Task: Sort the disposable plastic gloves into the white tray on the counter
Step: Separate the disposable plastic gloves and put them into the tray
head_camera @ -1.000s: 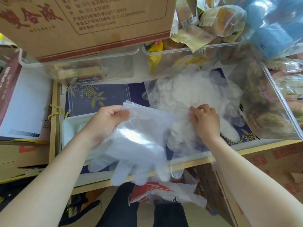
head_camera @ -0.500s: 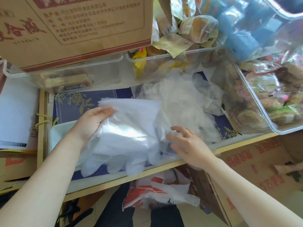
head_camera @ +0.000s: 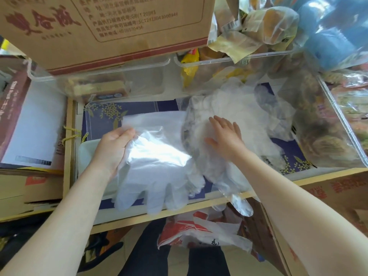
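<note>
Since half a second ago, the right hand (head_camera: pixel 226 136) has moved from the near edge of the counter (head_camera: pixel 179 220) up onto the loose pile of gloves (head_camera: pixel 239 112), where it now lies flat with fingers straight and spread, pressing the film and gripping nothing. The left hand (head_camera: pixel 114 147) has kept its hold: thumb and fingers pinch the cuff edge of the flattened stack of gloves (head_camera: pixel 159 166), as one second ago. This indicates that the next glove is being selected from the pile for transfer to the stack; sorting is judged to be partly complete, as the pile remains large. The stack is thin, translucent and glossy, with a bright reflection at its centre; its glove fingers hang toward the near edge of the counter. It lies over the white tray (head_camera: pixel 85 154), of which only the left rim shows, near the front-left corner. The pile is crumpled and milky, toward the right and rear of the counter, just beside the stack. One stray glove (head_camera: pixel 237 200) droops over the near edge.
</note>
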The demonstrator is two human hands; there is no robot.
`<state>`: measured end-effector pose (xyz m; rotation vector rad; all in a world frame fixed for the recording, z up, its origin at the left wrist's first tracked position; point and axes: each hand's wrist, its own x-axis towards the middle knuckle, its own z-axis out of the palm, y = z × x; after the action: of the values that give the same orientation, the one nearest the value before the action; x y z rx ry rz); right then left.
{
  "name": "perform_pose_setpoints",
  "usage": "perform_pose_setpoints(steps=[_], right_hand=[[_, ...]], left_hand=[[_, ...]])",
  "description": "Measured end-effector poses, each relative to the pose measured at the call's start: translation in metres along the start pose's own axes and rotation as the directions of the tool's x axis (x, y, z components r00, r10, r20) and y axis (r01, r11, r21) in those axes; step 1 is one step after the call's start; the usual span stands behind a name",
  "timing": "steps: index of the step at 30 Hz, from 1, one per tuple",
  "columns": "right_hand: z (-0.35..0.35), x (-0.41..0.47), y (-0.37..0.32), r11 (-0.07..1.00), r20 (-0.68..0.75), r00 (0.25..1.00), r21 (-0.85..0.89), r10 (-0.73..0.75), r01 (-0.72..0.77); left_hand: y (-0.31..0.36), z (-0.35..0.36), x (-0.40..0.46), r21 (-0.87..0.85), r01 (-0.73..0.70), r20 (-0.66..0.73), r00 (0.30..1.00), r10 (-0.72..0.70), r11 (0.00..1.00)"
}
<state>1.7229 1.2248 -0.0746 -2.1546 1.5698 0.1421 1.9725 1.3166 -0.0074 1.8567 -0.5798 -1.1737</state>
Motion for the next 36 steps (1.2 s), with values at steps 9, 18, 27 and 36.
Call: perform_pose_setpoints(steps=[9, 18, 27, 36], right_hand=[[-0.015, 0.027, -0.001, 0.993, -0.036, 0.993, -0.009, 0.113, -0.114], [-0.112, -0.028, 0.027, 0.770, -0.197, 0.960, 0.637, 0.202, -0.031], [-0.181, -0.083, 0.029, 0.579, -0.245, 0.848, 0.811, 0.470, -0.087], [-0.155, -0.099, -0.038, 0.567, -0.142, 0.945, 0.822, 0.295, -0.053]], left_hand=[[0.007, 0.002, -0.010, -0.037, -0.034, -0.065, 0.997, 0.032, 0.999], [0.027, 0.014, -0.022, -0.135, -0.053, -0.123, 0.992, 0.037, 0.989], [0.077, 0.062, -0.041, -0.027, -0.295, -0.117, 0.950, 0.290, 0.955], [0.084, 0.114, -0.077, 0.018, -0.337, 0.118, 0.936, 0.333, 0.941]])
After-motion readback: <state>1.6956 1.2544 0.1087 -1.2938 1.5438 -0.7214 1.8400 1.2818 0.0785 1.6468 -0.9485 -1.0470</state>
